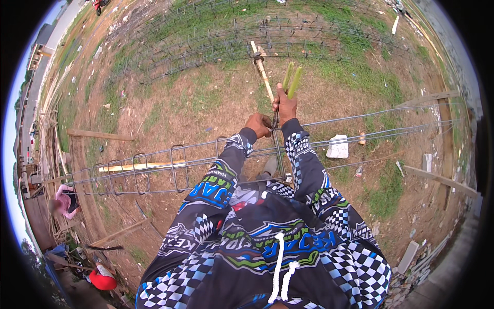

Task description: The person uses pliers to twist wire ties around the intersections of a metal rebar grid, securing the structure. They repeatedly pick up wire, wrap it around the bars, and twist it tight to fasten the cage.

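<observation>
My right hand (286, 106) is closed around a pair of pincers with yellow-green handles (294, 84). The handles point away from me, and the dark jaw end (275, 122) is down at the top of a steel stirrup (280, 149). Close beside it on the left, my left hand (257, 125) has its fingers pinched at the stirrup's far corner. Whatever it grips is too small to make out. Long steel bars (329, 119) run left to right through the stirrup, forming a rebar cage with several more stirrups (179, 167) to the left.
A wooden stick (263, 72) with a dark bundle around it is just beyond my hands. More rebar cages (231, 38) lie on the far grass. Wooden supports (440, 180) stand right, near a white block (337, 147). A person in pink (67, 201) is far left; something red (103, 279) is lower left.
</observation>
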### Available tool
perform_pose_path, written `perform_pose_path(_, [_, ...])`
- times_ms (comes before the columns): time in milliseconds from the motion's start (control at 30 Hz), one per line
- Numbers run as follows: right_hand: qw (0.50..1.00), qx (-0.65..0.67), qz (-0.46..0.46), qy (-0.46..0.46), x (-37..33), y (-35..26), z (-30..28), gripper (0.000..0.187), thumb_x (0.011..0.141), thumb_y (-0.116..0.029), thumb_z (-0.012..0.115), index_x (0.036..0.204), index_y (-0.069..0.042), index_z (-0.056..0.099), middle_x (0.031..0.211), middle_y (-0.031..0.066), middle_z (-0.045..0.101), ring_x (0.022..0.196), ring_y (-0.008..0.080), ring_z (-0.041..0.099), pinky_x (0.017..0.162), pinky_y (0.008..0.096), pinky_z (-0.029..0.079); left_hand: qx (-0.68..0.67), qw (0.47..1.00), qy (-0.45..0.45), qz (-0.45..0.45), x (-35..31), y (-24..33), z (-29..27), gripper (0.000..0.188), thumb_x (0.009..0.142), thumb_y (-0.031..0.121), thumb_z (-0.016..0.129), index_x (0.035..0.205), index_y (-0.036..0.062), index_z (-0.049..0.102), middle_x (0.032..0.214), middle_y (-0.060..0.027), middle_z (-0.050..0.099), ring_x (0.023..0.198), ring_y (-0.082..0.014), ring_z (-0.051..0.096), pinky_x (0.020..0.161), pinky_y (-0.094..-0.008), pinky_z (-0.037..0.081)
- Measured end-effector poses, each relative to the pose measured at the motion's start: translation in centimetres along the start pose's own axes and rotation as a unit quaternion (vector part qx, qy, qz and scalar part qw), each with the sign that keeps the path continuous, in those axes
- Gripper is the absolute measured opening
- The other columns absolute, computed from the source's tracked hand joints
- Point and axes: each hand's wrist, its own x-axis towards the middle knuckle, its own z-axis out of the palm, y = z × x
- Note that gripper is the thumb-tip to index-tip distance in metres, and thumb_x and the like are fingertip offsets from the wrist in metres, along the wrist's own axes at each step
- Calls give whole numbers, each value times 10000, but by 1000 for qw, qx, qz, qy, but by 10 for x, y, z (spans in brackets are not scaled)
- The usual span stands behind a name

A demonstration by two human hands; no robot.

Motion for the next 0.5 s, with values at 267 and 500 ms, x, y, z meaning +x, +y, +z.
perform_pose_path(267, [969, -210, -83, 104, 38, 31, 6, 517, 890, -516, 627, 697, -49, 519, 517, 5, 463, 386, 112, 440, 370, 278, 341, -150, 979, 30, 133, -16, 12, -13, 752, 646, 287, 865, 1257, -30, 561, 1195, -180, 637, 1132, -300, 594, 1001, -392, 436])
perform_pose_path(500, [965, -218, -134, 59, -1, 10, 18, 597, 872, -598, 595, 894, -2, 614, 720, 99, 607, 643, 216, 581, 587, 346, 442, -440, 884, 146, 66, 4, 90, -66, 739, 965, 615, 347, 1309, -19, 511, 1258, -193, 590, 1116, -271, 602, 944, -383, 485])
